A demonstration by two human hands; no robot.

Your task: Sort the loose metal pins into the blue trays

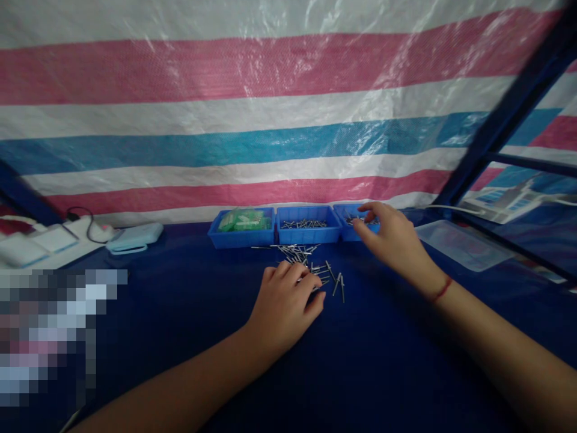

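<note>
Loose blind rivets (pixel 303 255), silver with long thin pins, lie in a pile on the dark blue tabletop. Over the near side of the pile rests my left hand (pixel 288 297), its fingers bent down among the rivets and its thumb apart; no rivet shows in its grasp. My right hand (pixel 391 231) hovers at the right blue bin (pixel 347 233), thumb and forefinger apart above the metal pieces inside. More rivets fill the bottom of the middle blue bin (pixel 309 236). Green-and-clear plastic packets (pixel 243 220) lie in the left blue bin (pixel 241 241).
A clear plastic lid or tray (pixel 469 245) lies at right. At left are a light blue case (pixel 135 237) and a white power strip (pixel 56 240) with cables. A striped sheet (pixel 270 132) hangs behind the bins. Blue metal posts (pixel 500 129) frame the table.
</note>
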